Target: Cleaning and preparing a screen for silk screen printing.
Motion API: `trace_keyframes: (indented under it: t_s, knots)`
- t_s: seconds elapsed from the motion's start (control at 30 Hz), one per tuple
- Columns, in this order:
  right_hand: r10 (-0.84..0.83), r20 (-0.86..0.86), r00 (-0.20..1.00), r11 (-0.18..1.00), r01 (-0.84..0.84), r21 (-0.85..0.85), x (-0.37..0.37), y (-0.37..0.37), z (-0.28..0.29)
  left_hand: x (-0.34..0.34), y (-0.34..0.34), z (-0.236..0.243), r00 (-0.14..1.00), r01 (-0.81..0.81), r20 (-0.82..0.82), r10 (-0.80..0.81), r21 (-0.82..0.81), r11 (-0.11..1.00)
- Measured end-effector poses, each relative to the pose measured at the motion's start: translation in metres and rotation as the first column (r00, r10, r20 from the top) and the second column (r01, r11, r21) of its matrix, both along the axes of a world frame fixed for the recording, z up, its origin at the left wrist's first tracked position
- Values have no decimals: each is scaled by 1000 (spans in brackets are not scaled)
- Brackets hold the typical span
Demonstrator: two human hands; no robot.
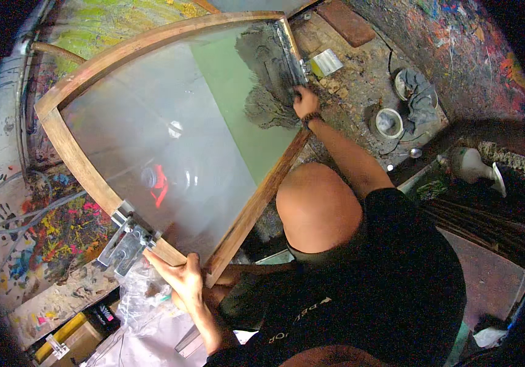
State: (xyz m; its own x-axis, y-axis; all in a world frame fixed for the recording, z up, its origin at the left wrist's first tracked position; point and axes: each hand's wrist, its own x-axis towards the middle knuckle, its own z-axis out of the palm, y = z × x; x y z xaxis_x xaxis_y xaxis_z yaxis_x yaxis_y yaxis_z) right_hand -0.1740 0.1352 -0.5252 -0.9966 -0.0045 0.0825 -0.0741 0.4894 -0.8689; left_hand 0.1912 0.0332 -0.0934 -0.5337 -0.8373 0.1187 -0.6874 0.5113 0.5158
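A wooden-framed printing screen [78, 159] stands tilted in front of me, its near corner toward my lap. My left hand [184, 280] is closed round that corner, just below a metal hinge clamp [129, 240] on the frame's left side. Across the pale mesh [134, 122] runs a green band [223, 92], with a dark grey, streaky smear [265, 79] on its right part. At the right edge of this smear, my right hand [305, 103] is closed over the mesh beside the frame; what its fingers hold, if anything, is hidden.
My bare knee [317, 208] rises beside the frame. To the right are a small bowl [388, 123], a grey rag [423, 101] and a brown slab [345, 23]. A paint-splattered surface [60, 226] lies left, and clear plastic [143, 303] hangs under the clamp.
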Motion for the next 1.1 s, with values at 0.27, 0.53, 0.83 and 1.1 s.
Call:
trace_keyframes:
  t_s: [0.27, 0.53, 0.83, 1.1]
  knots:
    - [-36, 14, 999, 999, 36, -40, -71, -25, 32, -6, 7, 7, 999, -43, 10, 43, 24, 999]
    - [183, 175, 967, 947, -221, 234, 7, 21, -4, -3, 10, 1, 1000, -10, -1, 10, -35, 999]
    - [116, 128, 985, 986, -129, 105, -4, 15, -7, -4, 7, 2, 999, 35, -28, -35, 5, 999]
    - [165, -153, 974, 964, -192, -185, -2, -5, 42, -2, 5, 1, 1000, -18, -4, 18, 22, 1000]
